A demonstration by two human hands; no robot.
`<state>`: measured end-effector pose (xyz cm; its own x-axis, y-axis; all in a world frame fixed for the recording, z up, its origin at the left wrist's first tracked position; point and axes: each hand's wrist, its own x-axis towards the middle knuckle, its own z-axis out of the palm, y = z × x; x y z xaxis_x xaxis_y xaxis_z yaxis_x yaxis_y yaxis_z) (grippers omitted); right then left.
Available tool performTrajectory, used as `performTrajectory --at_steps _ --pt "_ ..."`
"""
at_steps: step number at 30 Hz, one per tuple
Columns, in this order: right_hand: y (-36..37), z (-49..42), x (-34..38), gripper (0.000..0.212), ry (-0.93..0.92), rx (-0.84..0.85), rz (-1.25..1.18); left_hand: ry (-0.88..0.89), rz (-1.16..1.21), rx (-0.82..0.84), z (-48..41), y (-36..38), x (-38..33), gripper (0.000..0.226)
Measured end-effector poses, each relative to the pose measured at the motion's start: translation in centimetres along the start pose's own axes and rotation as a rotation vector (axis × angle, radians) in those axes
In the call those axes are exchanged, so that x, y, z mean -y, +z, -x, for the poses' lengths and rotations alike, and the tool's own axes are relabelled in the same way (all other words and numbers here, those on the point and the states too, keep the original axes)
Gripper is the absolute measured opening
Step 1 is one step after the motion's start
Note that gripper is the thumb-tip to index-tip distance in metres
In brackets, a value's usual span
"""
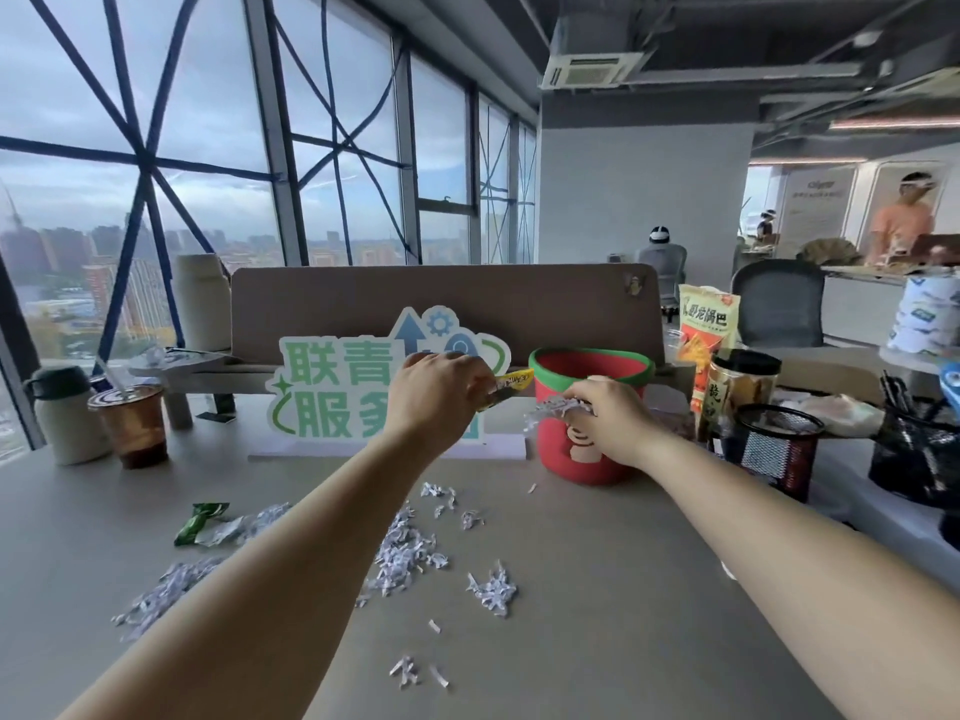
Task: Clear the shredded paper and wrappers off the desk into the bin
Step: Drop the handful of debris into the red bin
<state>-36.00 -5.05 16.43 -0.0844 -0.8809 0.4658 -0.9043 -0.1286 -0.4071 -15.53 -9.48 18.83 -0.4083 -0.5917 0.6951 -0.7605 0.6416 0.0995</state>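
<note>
Head view, downward over desk [571, 641]

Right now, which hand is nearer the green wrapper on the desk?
Left. The left hand is raised above and right of the green wrapper; the right hand is farther right, at the red bin.

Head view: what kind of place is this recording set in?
Most likely an open-plan office on a high floor. The desk has a fabric divider panel and mesh pen holders, office chairs stand behind, and the tall windows look down over city buildings.
</note>
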Motion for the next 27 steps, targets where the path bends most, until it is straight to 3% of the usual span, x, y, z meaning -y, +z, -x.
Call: performTrajectory --at_steps 4,13,27 --pt "-1.3 -1.9 -1.4 0.020 -0.003 -0.024 0.002 0.021 0.030 -0.034 -3.0 1.0 -0.9 0.019" --pt "-3.4 -8.3 -6.1 0.034 0.073 -0.047 0.021 0.059 0.089 -0.070 -11.3 5.5 -3.4 0.017" --pt "-1.1 -12.8 -11.4 0.041 0.186 0.158 0.163 0.031 0.033 0.168 -14.6 13.6 -3.1 0.019"
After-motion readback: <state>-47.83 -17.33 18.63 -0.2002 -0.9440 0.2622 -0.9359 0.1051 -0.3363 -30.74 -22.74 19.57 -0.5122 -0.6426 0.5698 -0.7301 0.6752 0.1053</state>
